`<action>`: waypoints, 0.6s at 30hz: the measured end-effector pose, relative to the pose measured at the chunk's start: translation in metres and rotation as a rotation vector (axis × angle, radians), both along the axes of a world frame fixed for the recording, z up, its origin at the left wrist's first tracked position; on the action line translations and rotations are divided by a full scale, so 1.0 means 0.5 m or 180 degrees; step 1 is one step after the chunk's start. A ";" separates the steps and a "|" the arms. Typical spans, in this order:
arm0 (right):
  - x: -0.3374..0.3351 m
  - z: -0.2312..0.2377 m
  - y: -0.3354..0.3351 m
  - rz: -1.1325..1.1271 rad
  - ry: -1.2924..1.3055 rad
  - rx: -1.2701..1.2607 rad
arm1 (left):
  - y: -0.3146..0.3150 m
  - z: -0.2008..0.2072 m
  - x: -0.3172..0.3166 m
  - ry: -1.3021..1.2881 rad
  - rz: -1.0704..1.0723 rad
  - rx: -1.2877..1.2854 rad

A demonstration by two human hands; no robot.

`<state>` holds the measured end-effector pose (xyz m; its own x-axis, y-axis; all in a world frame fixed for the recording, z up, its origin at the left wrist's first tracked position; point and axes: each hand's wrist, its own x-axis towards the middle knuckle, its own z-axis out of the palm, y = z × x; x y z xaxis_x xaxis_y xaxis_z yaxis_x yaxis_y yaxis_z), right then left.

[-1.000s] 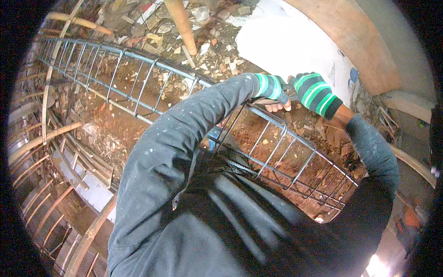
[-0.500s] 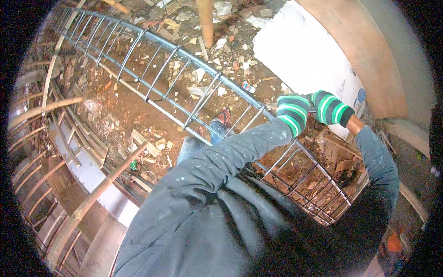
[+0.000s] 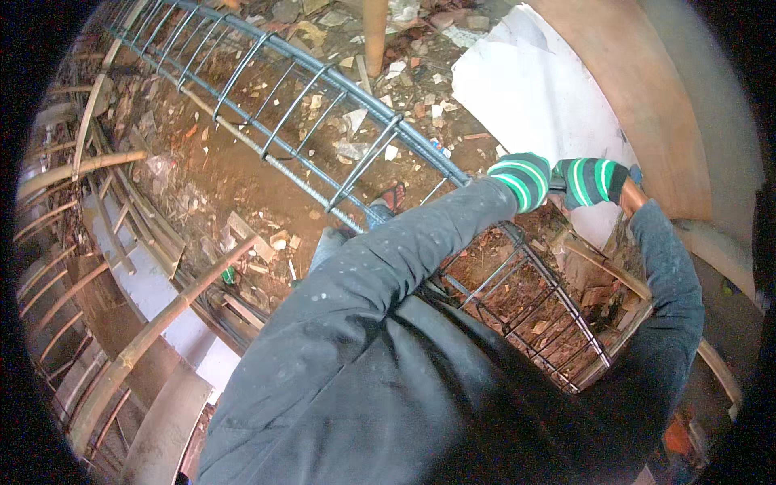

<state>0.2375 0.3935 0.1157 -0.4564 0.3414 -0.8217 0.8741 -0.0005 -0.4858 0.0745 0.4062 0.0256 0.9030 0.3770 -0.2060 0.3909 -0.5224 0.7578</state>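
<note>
A long rebar cage (image 3: 349,90) runs slantwise in front of me, its straight bars tied to square stirrups. My left hand (image 3: 521,179), in a green, black and white striped knit glove, is closed at the cage's far bar. What its fingers grip is hidden. Just to its right, my right hand (image 3: 592,183) wears a matching glove and is closed too. Something small and dark shows between the two fists, too little of it to name. My left sleeve crosses over the cage and covers part of it.
A white sheet (image 3: 537,89) leans beyond my hands, next to a curved brown panel (image 3: 647,97). A bamboo post (image 3: 375,36) stands at the far side. Bamboo poles (image 3: 149,339) and boards lie at left. Rubble covers the dirt ground (image 3: 234,170).
My right fist has shifted slightly and turned, and a little more dark material shows between the fists. The left hand stays by the far bar. The whole view has shifted a little.
</note>
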 end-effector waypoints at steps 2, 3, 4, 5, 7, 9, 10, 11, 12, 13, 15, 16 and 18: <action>-0.014 0.019 0.013 -0.0170 -0.0086 -0.0399 | 0.018 -0.002 0.005 0.0039 -0.0284 -0.0239; -0.019 0.028 0.017 -0.0397 -0.0374 -0.0471 | 0.022 -0.003 0.004 0.0074 -0.0401 -0.0369; -0.022 0.039 0.017 -0.0586 -0.0644 -0.0585 | 0.029 -0.001 0.006 0.0203 -0.0466 -0.0545; -0.026 0.045 0.012 -0.0839 -0.0678 -0.0666 | 0.033 0.001 0.003 0.0150 -0.0534 -0.0632; -0.030 0.050 -0.005 -0.0371 -0.0899 0.0522 | 0.049 0.007 0.000 0.0185 -0.0719 -0.0673; -0.027 0.045 -0.019 0.0183 -0.1048 0.1370 | 0.075 0.014 -0.004 0.0152 -0.0957 -0.1131; -0.024 0.044 -0.023 0.0158 -0.0902 0.1599 | 0.091 0.021 -0.002 0.0622 -0.1110 -0.1416; -0.022 0.040 -0.023 0.0178 -0.0948 0.1661 | 0.104 0.025 -0.007 0.0699 -0.1118 -0.1704; -0.020 0.039 -0.023 0.0203 -0.1021 0.1733 | 0.115 0.029 -0.011 0.0861 -0.1085 -0.1953; -0.020 0.037 -0.021 0.0155 -0.1121 0.1655 | 0.121 0.034 -0.013 0.0815 -0.1089 -0.1955; -0.025 0.041 -0.015 0.0366 -0.1151 0.1800 | 0.125 0.041 -0.014 0.0800 -0.1101 -0.1911; -0.030 0.045 -0.013 0.0475 -0.1166 0.1865 | 0.121 0.042 -0.015 0.0734 -0.1122 -0.1780; -0.043 0.058 -0.014 0.0410 -0.1192 0.1690 | 0.107 0.040 -0.015 0.0603 -0.1155 -0.1539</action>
